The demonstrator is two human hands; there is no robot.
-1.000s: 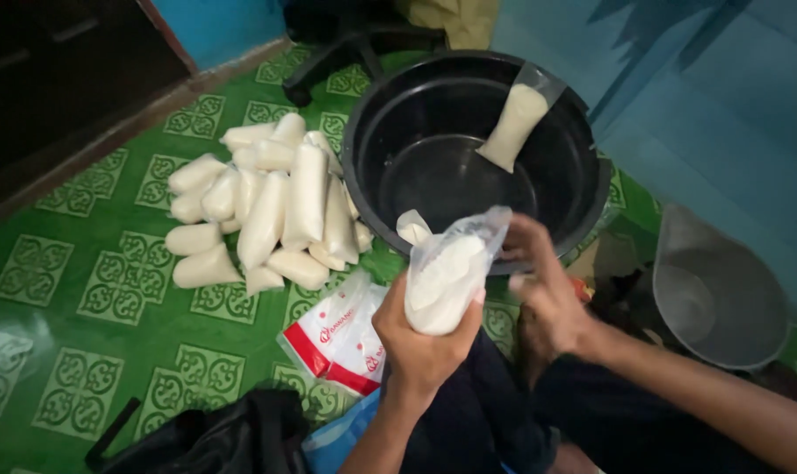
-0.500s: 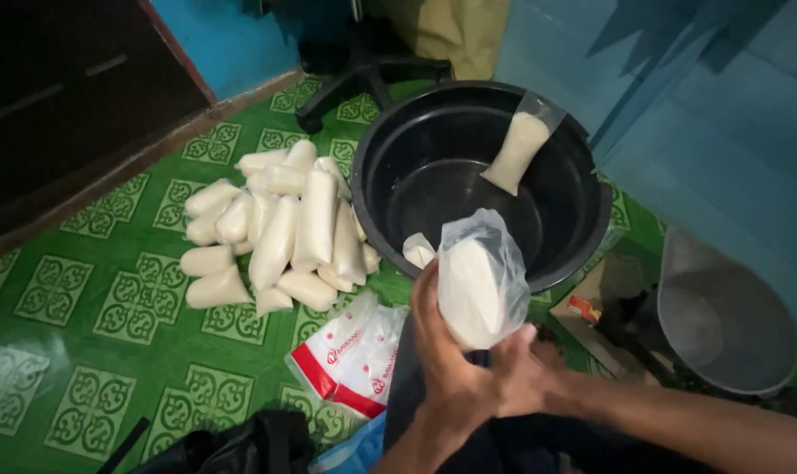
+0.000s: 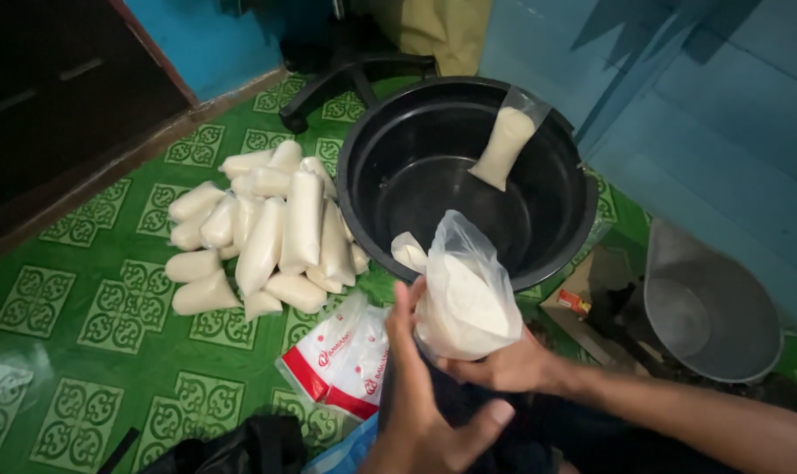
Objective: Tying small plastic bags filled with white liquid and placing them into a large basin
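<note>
Kneeling on green patterned floor [image 3: 108,351] by blue wall [image 3: 714,114], both hands' fingers [image 3: 482,369] clasp a white-filled bag [image 3: 464,303].

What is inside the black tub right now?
The black tub holds one filled bag leaning on its far wall and a small one by the near rim. The held bag covers part of that rim.

Two bare hands and forearms show, no sleeves, rings, watch or gloves. The left hand [image 3: 420,412] sits at six o'clock; the right hand [image 3: 508,364], with its long bare forearm, lies toward five o'clock. Dark clothing covers the lap beneath.
</note>
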